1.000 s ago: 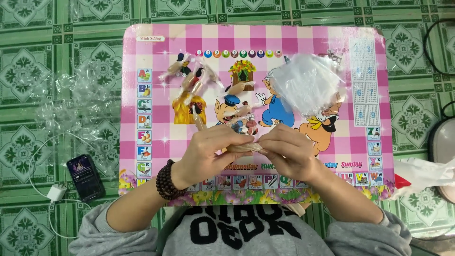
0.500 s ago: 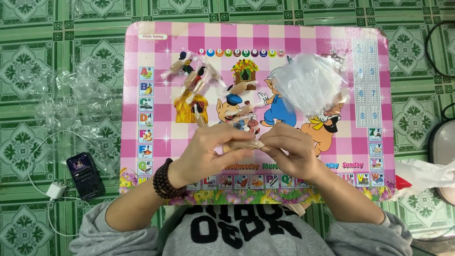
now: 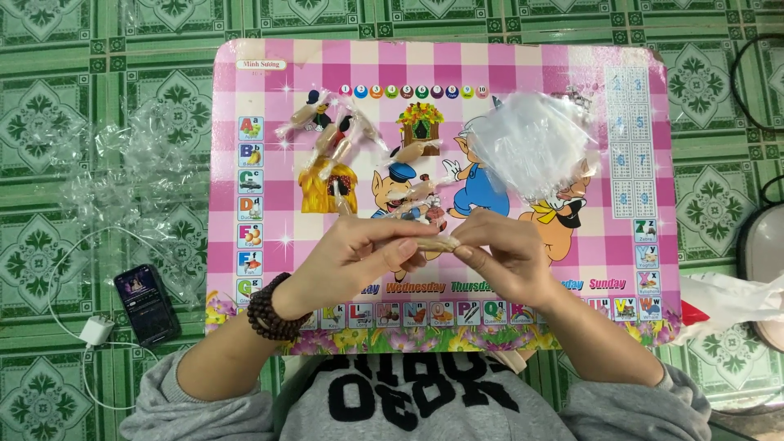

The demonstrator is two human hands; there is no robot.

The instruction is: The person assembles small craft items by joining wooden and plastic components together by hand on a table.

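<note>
Both my hands meet over the near middle of a pink checked cartoon table (image 3: 572, 73). My left hand (image 3: 359, 257) and my right hand (image 3: 498, 253) pinch the two ends of one small tan wrapped piece (image 3: 431, 243) between their fingertips. A dark bead bracelet (image 3: 273, 309) circles my left wrist. Several similar tan pieces in clear wrappers (image 3: 335, 135) lie scattered on the table beyond my left hand. A heap of small clear plastic bags (image 3: 535, 143) rests beyond my right hand.
Crumpled clear wrappers (image 3: 131, 171) lie on the green patterned floor at left. A phone (image 3: 147, 304) with white charger and cable (image 3: 96, 331) sits at lower left. A white bag (image 3: 727, 298) and a grey appliance edge (image 3: 763, 245) are at right.
My hands stay together over the same spot; the fingers have shifted slightly on the small wrapped piece. Everything else on the table is unmoved.
</note>
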